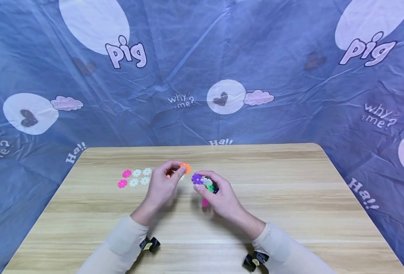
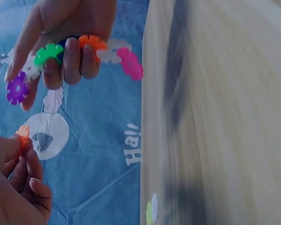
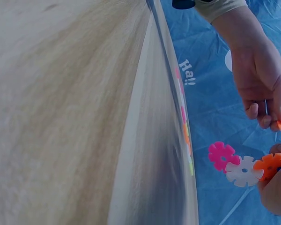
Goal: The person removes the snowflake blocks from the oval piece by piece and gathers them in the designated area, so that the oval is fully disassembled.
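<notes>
My left hand (image 1: 163, 183) pinches an orange flower-shaped disc (image 1: 186, 168) between thumb and fingers, above the table. Close by on the right, my right hand (image 1: 224, 196) grips a chain of interlocked flower discs. Its purple disc (image 2: 17, 88) sticks out at the thumb end. White, green (image 2: 48, 54) and dark blue discs follow, partly covered by the fingers. Past the fingers come an orange disc (image 3: 270, 162), a white disc (image 3: 244, 171) and a pink disc (image 3: 223, 155) at the far end. A small gap separates the loose orange disc from the purple one.
Pink discs (image 1: 122, 183) and white discs (image 1: 134, 181) lie in two rows on the wooden table (image 1: 274, 171), left of my hands. My left hand partly hides more discs there. A blue printed cloth (image 1: 188, 125) hangs behind the table.
</notes>
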Tool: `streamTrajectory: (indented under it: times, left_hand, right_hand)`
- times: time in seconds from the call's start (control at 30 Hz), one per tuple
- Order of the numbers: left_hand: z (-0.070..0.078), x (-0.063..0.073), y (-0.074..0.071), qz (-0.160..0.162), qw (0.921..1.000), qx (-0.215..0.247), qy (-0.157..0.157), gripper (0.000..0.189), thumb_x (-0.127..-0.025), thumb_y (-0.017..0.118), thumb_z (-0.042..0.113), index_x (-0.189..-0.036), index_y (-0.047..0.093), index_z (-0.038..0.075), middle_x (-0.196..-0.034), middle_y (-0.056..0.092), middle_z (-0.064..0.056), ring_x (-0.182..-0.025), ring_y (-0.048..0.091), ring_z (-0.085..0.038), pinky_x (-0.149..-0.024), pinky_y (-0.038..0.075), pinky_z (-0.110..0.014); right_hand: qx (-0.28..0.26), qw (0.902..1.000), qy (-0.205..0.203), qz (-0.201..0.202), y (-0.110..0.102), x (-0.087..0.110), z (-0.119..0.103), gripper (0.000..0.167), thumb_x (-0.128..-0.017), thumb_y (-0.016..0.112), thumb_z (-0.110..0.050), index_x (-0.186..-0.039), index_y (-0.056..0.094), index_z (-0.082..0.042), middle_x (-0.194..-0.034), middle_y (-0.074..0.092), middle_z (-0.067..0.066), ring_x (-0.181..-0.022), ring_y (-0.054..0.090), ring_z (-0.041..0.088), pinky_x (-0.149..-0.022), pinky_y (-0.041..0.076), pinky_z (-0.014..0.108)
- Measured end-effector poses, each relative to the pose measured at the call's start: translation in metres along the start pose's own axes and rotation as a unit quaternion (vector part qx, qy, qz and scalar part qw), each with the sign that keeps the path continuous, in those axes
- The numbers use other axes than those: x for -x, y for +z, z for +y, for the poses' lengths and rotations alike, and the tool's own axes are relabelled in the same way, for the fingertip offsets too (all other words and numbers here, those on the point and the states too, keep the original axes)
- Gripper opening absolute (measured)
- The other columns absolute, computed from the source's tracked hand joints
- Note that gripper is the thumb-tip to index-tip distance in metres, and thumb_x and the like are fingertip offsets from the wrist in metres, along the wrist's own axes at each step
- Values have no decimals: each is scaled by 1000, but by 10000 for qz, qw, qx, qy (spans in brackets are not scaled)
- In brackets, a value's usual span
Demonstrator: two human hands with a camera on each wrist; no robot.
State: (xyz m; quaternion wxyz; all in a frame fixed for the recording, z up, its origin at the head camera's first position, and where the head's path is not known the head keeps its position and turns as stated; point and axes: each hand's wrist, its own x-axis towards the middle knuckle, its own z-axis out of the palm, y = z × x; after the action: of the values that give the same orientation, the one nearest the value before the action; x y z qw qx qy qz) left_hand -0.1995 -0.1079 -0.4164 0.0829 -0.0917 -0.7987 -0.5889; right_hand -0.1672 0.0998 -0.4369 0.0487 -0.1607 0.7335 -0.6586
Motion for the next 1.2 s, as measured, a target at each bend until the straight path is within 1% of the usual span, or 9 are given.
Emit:
streamTrajectory:
  times: [0.1, 0.23, 0.37, 0.57, 0.6, 0.83, 0.97, 1.0, 1.2]
  left_hand:
    - [-2, -5, -1, -20, 9998, -121, -152, 14, -100, 75, 9, -113, 79, 5, -102, 78, -14, -87, 67, -21, -74, 55, -22]
    - [-5, -12, -1, -50, 9990, -393, -202, 17, -100, 74, 8, -116, 79, 5, -104, 79, -14, -92, 69, -25, -77, 56, -24]
    - [-6, -17, 0, -41, 9981, -564, -237, 18, -101, 75, 9, -117, 79, 4, -106, 79, -15, -93, 69, -25, -77, 55, -23]
    - [-9, -24, 1, -17, 9968, -659, -460, 20, -99, 78, 10, -119, 79, 6, -106, 79, -13, -93, 70, -24, -78, 56, -23]
    - [-9, -25, 1, -14, 9966, -677, -468, 21, -98, 78, 10, -119, 79, 6, -106, 79, -13, -93, 71, -24, -78, 55, -23]
    - [-15, -35, 4, -111, 9944, -973, -407, 20, -98, 78, 10, -118, 79, 5, -105, 80, -14, -95, 73, -27, -79, 57, -27]
    - [-18, -41, 6, -214, 9926, -1139, -370, 20, -98, 78, 9, -118, 79, 4, -105, 80, -15, -95, 74, -30, -79, 57, -30]
    - [-19, -43, 7, -230, 9920, -1185, -374, 20, -98, 78, 9, -118, 79, 3, -105, 81, -15, -95, 74, -30, -79, 56, -30]
    - [-26, -51, 10, -328, 9891, -1298, -608, 18, -97, 79, 8, -115, 80, 5, -104, 81, -13, -97, 74, -28, -84, 59, -34]
  right_hand:
    - [53, 10000, -14, 26, 0, 0, 0, 41, -104, 72, -20, -143, 65, -9, -121, 69, 23, -64, 69, 44, -59, 63, 50]
    - [87, 10000, 12, 34, 0, 0, 0, 42, -104, 72, -20, -143, 64, -8, -123, 68, 23, -66, 69, 45, -61, 64, 49]
    - [89, 10000, 8, 32, -1, 0, 0, 42, -104, 72, -20, -144, 64, -8, -124, 68, 23, -67, 69, 45, -62, 64, 49]
    - [178, 9998, -31, 78, -1, 0, 0, 41, -103, 73, -19, -143, 66, -9, -125, 69, 21, -76, 71, 39, -68, 65, 44]
    - [203, 9997, -37, 89, -1, 0, 0, 41, -103, 73, -19, -142, 66, -10, -125, 69, 20, -78, 71, 37, -70, 65, 42]
    - [241, 9996, -46, 131, -1, 1, 1, 39, -103, 74, -19, -141, 67, -11, -124, 70, 19, -80, 71, 32, -70, 65, 39]
    - [298, 9994, -39, 164, 0, 1, 1, 39, -103, 74, -19, -140, 68, -11, -125, 70, 18, -89, 70, 25, -74, 63, 33]
    - [299, 9994, -32, 167, 0, 1, 1, 39, -103, 74, -20, -141, 68, -11, -125, 70, 17, -89, 70, 25, -74, 63, 33]
    - [246, 9996, 22, 153, -1, 2, 1, 39, -103, 73, -19, -141, 67, -11, -124, 70, 19, -80, 71, 40, -70, 65, 41]
